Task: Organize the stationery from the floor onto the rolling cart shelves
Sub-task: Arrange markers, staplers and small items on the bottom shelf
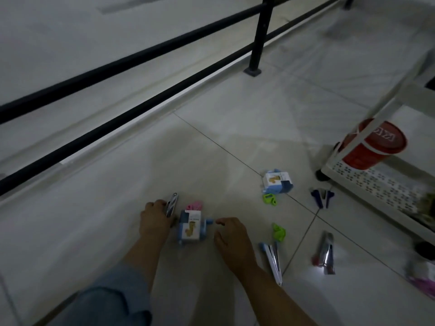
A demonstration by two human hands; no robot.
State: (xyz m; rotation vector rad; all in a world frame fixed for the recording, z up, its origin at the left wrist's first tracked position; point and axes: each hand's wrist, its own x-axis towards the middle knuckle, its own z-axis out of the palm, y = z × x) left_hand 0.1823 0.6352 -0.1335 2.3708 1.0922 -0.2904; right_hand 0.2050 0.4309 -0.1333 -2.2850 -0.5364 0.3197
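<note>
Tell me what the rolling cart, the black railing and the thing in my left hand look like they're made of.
Rolling cart: likely white moulded plastic, matte; its shelf wall is punched with small holes. Black railing: probably painted metal, smooth round bars with dull sheen. Silvery item gripped by the left hand: looks metal, glinting, though blur leaves it open.

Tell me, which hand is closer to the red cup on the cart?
Right. The right hand is low over the floor, well left of the red cup; the left hand, holding a silver stapler, is even farther left.
</note>
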